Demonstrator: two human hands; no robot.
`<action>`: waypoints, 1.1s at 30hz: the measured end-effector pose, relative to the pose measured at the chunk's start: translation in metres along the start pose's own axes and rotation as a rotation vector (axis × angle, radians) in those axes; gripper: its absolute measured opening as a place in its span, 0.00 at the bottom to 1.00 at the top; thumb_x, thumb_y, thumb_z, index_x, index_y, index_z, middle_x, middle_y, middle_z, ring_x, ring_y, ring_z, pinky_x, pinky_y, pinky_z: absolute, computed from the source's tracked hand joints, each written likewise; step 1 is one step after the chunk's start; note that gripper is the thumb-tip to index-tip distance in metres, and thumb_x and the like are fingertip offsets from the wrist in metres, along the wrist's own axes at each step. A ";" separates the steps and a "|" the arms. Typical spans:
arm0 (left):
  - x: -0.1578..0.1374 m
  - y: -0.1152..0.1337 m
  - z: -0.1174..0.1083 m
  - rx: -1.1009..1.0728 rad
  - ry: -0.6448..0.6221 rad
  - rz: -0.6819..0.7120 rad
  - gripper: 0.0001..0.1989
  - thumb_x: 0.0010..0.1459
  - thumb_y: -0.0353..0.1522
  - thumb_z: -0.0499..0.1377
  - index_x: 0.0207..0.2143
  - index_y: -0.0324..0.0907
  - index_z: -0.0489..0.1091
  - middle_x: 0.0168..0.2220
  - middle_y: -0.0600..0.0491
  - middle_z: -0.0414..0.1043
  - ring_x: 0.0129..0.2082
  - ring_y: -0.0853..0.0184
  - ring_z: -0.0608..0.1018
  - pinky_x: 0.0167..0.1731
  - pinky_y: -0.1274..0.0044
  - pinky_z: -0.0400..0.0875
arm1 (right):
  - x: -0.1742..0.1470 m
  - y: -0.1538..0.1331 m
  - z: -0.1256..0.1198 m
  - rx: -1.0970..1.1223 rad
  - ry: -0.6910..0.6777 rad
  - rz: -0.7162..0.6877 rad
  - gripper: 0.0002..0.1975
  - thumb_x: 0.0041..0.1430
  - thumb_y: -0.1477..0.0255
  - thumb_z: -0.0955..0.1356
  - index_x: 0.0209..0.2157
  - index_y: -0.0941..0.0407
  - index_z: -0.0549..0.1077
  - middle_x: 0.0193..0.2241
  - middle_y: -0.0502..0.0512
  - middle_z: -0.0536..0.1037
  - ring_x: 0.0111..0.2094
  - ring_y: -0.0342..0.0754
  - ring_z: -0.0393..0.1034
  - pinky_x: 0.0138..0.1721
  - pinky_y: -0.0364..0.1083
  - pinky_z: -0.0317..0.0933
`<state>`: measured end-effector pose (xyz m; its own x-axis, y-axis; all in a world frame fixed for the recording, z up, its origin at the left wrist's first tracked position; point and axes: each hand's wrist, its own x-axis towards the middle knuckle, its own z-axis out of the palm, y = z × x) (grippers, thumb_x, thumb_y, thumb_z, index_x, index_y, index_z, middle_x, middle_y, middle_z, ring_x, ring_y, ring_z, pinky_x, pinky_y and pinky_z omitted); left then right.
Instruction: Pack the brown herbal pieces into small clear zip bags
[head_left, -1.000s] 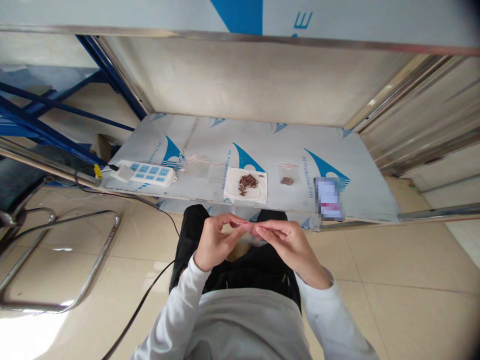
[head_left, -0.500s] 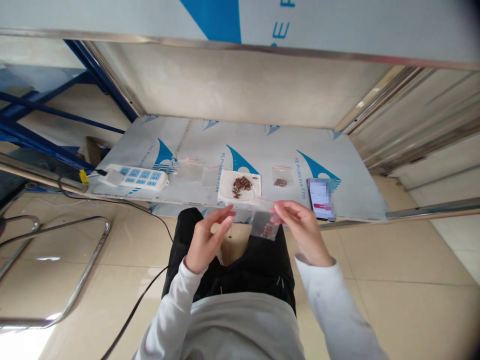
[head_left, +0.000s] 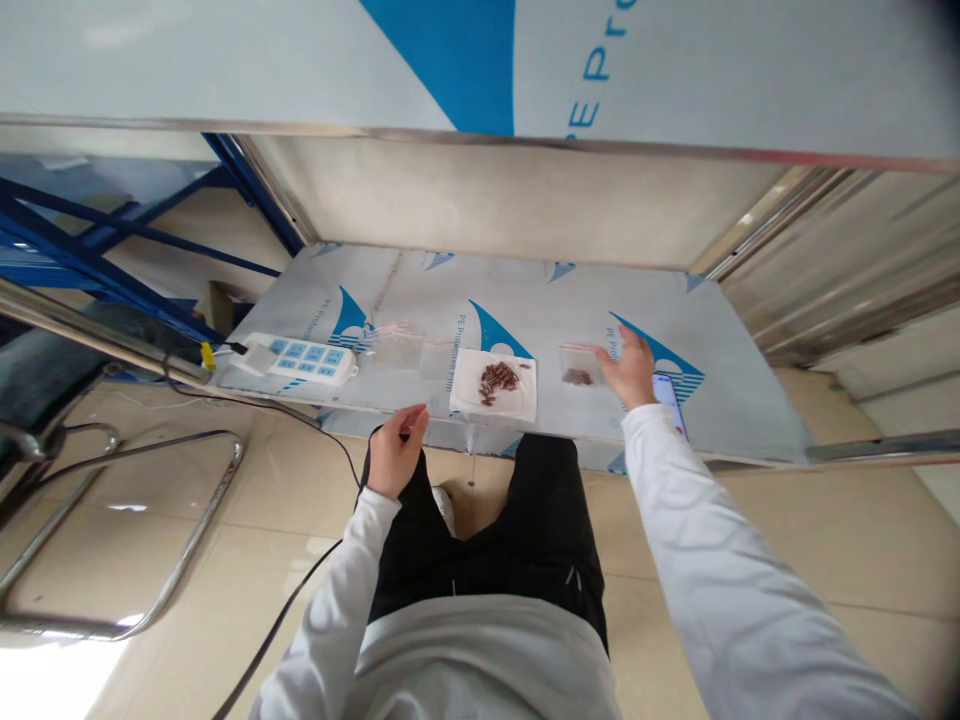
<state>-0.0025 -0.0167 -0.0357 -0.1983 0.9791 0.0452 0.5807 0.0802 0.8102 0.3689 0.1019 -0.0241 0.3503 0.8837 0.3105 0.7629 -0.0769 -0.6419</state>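
My right hand reaches over the bench, its fingers apart and the thumb at the right edge of a clear zip bag. Brown capsule-like pieces lie in the lower part of that bag. Whether a second bag lies on top of it or under the hand, I cannot tell. By the front edge of the bench hovers my left hand, empty, its fingers loosely curled with a gap behind the thumb. Between the two hands, a heap of small brown pieces rests on a white sheet.
Left of the sheet lie clear empty-looking bags. Further left is a white power strip with a cable. A phone is partly covered by my right arm. A metal shelf overhangs the bench. A chair frame stands at left.
My right hand has moved forward and right from above my lap to the bag on the bench, and its hold on a filled bag has opened. My left hand has drawn slightly left.
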 end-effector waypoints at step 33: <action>-0.055 0.045 0.008 -0.814 -0.291 -0.110 0.15 0.49 0.36 0.66 0.23 0.41 0.61 0.25 0.53 0.73 0.30 0.66 0.77 0.34 0.75 0.70 | -0.177 -0.148 -0.003 0.961 -0.709 0.387 0.18 0.53 0.58 0.71 0.38 0.58 0.79 0.37 0.59 0.82 0.41 0.55 0.77 0.43 0.52 0.70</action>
<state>0.0409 -0.0654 -0.0061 0.0543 0.9914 -0.1191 -0.1972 0.1276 0.9720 0.1949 -0.0447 0.0179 -0.1337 0.9549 -0.2652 -0.1332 -0.2825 -0.9500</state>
